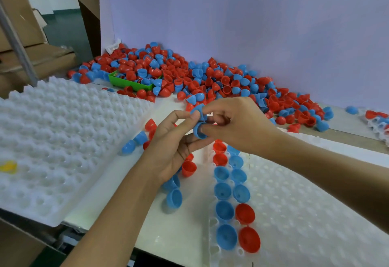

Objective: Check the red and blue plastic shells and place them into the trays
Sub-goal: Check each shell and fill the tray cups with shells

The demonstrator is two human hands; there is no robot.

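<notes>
Both hands are meeting above the middle of the table: the left hand (176, 140) is pinching a blue shell (197, 112) between thumb and forefinger, and the right hand (235, 125) is gripping a second blue shell (200, 131) just below it, its fingers curling around the rim. The two shells are touching or nearly touching; which one cannot be told. Below the left palm a few loose shells are lying on the table, among them a red shell (188, 168) and a blue one (174, 198) with its opening facing the camera. To the right, the near tray (305, 214) is holding two columns of shells, openings up: mostly blue, with red ones (245, 214) at the near end of the right column and at the far end of the left. To the left, a white dimpled tray (52, 140) is sitting with a yellow patch (8, 166) near its edge. Farther back, the big pile of red and blue shells (200, 79) is spreading along the white backboard (252, 24), half burying a green bin (126, 82). Cardboard boxes (21, 24) are standing at far left.
</notes>
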